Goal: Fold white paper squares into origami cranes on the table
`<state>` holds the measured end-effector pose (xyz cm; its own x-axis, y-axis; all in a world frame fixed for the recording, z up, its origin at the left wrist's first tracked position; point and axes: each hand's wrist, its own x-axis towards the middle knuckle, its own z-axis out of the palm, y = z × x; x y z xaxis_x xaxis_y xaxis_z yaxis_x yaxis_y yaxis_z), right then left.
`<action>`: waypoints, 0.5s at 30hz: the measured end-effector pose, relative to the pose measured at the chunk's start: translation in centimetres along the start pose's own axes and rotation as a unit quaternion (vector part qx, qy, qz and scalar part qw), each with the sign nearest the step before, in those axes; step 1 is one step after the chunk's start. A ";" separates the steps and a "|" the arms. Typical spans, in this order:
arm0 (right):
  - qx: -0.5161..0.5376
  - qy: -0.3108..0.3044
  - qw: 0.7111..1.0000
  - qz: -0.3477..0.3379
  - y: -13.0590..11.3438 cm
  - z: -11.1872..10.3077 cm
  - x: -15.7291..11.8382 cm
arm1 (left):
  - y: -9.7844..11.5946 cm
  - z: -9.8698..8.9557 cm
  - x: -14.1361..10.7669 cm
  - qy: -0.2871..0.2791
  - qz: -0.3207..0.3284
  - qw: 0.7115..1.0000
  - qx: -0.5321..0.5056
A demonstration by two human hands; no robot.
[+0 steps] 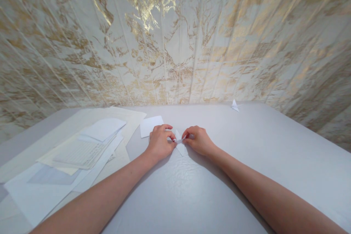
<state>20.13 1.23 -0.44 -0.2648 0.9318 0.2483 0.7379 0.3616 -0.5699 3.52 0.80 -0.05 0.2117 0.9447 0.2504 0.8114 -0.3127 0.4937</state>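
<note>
A small folded white paper (180, 148) with pointed ends is between my two hands, just above or on the white table (178, 197). My left hand (162, 141) pinches its left side between thumb and fingers. On the right side, my right hand (197, 139) pinches it with thumb and index finger. A white paper square (150, 126) lies flat behind my left hand, partly covered by it.
Loose sheets and a printed page (82, 153) overlap in a pile on the left of the table. A small folded paper figure (235, 106) stands near the back edge at right. A gold-patterned wall covering (178, 44) rises behind the table.
</note>
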 end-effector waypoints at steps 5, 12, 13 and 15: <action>-0.057 -0.003 0.998 -0.035 0.1 0.2 -0.2 | 0.1 0.0 -0.1 -0.003 0.012 1.000 -0.001; -0.098 0.008 0.992 -0.084 -0.1 0.2 -0.5 | 0.1 0.1 -0.2 -0.002 0.022 1.000 0.002; -0.099 0.013 0.991 -0.091 -0.1 0.2 -0.6 | 0.1 0.2 -0.2 -0.001 0.024 1.000 0.003; -0.099 0.017 0.990 -0.095 -0.1 0.3 -0.5 | 0.1 0.2 -0.2 0.002 0.024 1.000 0.004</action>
<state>20.07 0.72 -0.74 -0.3925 0.8444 0.3647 0.7842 0.5144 -0.3471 3.68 0.64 -0.19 0.2478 0.9286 0.2764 0.8047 -0.3561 0.4750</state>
